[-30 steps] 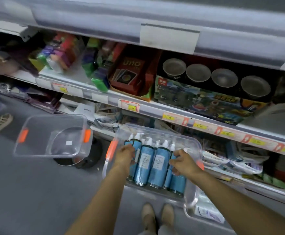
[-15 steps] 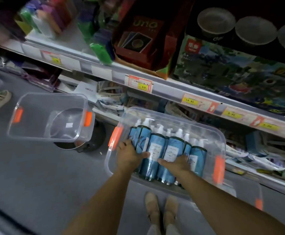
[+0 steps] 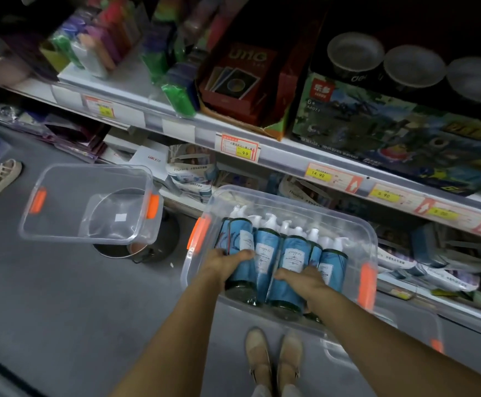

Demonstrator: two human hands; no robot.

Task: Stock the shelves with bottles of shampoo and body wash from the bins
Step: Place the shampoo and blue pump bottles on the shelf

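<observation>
Head: both hands (image 3: 224, 262) (image 3: 305, 282) gripping bottles (image 3: 267, 245)

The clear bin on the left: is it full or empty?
Empty. Nothing lies in the left bin; through its clear walls only the floor and a round dark object beneath it show.

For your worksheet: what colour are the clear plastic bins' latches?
Orange latches, best in head view.

The red card box (image 3: 242, 81) at the shelf's front edge reads "UNO", the building-set box (image 3: 376, 133) beside it shows "6+", yellow price tags (image 3: 318, 174) along the shelf edge (image 3: 285, 159) read "9.9", "14.90" and "5.90", and the blue bottles (image 3: 293, 253) carry labels that seem to read "ZHIQUO".
</observation>
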